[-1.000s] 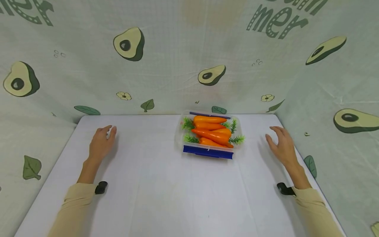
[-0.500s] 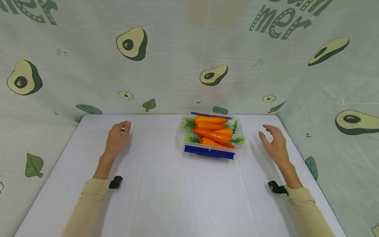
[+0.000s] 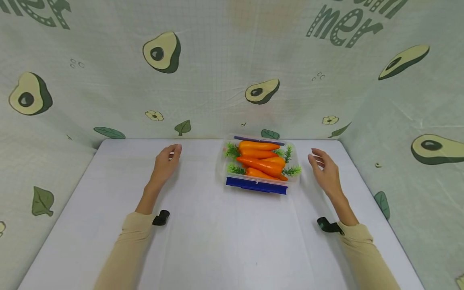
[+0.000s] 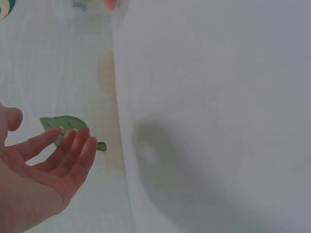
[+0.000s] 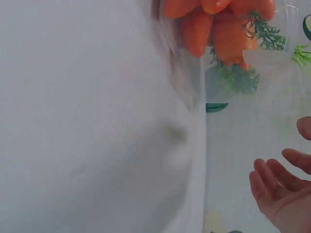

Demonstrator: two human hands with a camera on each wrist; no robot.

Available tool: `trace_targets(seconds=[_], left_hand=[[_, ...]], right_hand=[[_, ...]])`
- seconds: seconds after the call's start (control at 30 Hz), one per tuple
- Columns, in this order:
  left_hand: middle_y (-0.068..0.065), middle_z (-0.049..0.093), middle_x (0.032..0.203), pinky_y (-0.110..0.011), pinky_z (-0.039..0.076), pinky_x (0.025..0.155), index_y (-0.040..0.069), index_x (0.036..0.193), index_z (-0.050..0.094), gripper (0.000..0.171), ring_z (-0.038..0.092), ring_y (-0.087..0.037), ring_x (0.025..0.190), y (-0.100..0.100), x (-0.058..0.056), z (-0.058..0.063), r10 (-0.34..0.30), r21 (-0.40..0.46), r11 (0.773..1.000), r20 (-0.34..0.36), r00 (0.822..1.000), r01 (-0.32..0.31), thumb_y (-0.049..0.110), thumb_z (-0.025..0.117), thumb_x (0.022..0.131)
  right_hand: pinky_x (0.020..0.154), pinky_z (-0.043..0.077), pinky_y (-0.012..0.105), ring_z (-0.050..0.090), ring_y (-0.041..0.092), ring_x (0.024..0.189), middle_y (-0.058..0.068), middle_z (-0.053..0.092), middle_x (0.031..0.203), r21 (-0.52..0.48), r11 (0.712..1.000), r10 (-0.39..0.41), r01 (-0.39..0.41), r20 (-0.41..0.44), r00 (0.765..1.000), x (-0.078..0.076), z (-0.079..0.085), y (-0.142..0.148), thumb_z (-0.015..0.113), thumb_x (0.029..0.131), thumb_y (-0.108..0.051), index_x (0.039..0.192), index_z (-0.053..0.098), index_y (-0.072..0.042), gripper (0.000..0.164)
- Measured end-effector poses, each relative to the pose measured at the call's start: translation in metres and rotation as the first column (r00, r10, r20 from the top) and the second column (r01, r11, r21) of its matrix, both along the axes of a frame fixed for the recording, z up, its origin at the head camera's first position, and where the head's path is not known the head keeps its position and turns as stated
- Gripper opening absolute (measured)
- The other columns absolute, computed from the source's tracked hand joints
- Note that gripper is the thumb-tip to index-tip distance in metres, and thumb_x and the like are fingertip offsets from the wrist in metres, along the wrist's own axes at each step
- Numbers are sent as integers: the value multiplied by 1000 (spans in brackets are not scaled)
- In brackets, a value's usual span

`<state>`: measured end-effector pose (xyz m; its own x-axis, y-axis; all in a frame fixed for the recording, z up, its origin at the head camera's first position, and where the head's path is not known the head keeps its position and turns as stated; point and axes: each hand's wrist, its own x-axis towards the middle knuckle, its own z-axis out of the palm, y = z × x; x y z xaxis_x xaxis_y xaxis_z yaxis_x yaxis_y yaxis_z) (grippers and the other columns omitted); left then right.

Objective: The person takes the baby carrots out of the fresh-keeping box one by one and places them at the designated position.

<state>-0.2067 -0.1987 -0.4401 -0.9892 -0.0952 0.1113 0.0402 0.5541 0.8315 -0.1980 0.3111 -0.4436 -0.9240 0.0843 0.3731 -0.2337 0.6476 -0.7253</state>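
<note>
In the head view a clear plastic food box point(image 3: 256, 185) with blue clip flaps stands near the back edge of the table. Several orange toy carrots point(image 3: 258, 164) with feathery green tops lie in it. My left hand point(image 3: 165, 164) hovers to the left of the box, its fingers loosely bent and holding nothing. On the other side, closer to the box, my right hand point(image 3: 326, 172) is also bare, thumb and fingers apart. The right wrist view shows the carrots point(image 5: 226, 31) through the box's clear wall, above the right hand point(image 5: 286, 191).
A white table point(image 3: 224, 241) spreads under both arms. Pale cloth point(image 3: 210, 60) printed with avocados and leaves hangs behind it and at both sides. A black wrist camera point(image 3: 161, 217) sits on the left sleeve, another black camera point(image 3: 328, 225) on the right.
Both hands have moved inward toward the box, the left one rightward by a larger stretch and the right one leftward. The box and carrots stay in place.
</note>
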Motion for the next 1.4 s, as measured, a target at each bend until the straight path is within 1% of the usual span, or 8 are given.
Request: trace_targets(seconds=[0.13,0.3,0.43,0.57,0.8,1.13,1.27,1.4], left_hand=[[-23,59,132,-50,47,104,-3,145,53,58,58,-39,119,15,-3,0,-18,42,999,11,1000,18,43,43,110],[-25,61,132,-44,55,94,-3,145,54,54,65,-38,113,34,-7,1,-77,130,989,31,997,72,38,46,111],[-26,59,133,-38,58,89,-3,145,53,52,66,-39,112,49,-10,-1,-123,202,973,52,991,110,36,48,110],[-24,59,132,-39,59,87,-2,146,53,53,66,-40,112,63,-14,-2,-148,252,959,61,987,129,36,51,109],[-24,59,134,-46,58,91,-1,151,48,60,65,-40,114,87,-20,-3,-218,323,930,104,970,175,39,58,106],[-20,61,134,-43,58,85,4,152,49,60,64,-43,102,103,-25,-7,-260,352,917,167,951,189,35,65,103],[-20,61,134,-36,57,81,5,151,51,57,64,-40,96,103,-26,-8,-268,378,907,174,947,187,30,66,103],[-20,61,133,-41,55,84,5,151,51,55,64,-38,91,102,-24,-7,-272,398,899,179,946,183,27,66,103]], right_hand=[[92,40,6,60,31,121,19,60,140,-38,999,7,-4,83,997,-4,2,-7,56,108,-35,144,56,-2,49],[90,46,9,63,20,115,21,61,138,-106,994,46,-27,179,983,-8,4,-15,51,108,-42,148,52,-1,57],[99,52,24,61,29,121,23,58,141,-146,988,80,-43,259,963,-8,7,-21,48,108,-47,152,47,-1,64],[109,46,47,54,39,129,25,52,148,-191,979,127,-67,322,938,-9,11,-26,48,108,-49,155,41,0,68],[119,31,57,44,41,139,23,42,157,-227,972,157,-59,445,882,-12,15,-32,52,106,-50,160,32,-4,74],[120,29,54,44,38,138,20,39,159,-279,958,190,-63,457,869,-13,15,-33,49,109,-42,160,33,-4,66],[120,30,54,40,38,141,19,37,161,-285,955,211,-85,445,870,-13,14,-30,46,110,-40,160,33,-4,63],[120,30,54,41,37,141,18,37,161,-284,955,213,-90,442,871,-13,14,-29,47,110,-40,159,34,-3,63]])
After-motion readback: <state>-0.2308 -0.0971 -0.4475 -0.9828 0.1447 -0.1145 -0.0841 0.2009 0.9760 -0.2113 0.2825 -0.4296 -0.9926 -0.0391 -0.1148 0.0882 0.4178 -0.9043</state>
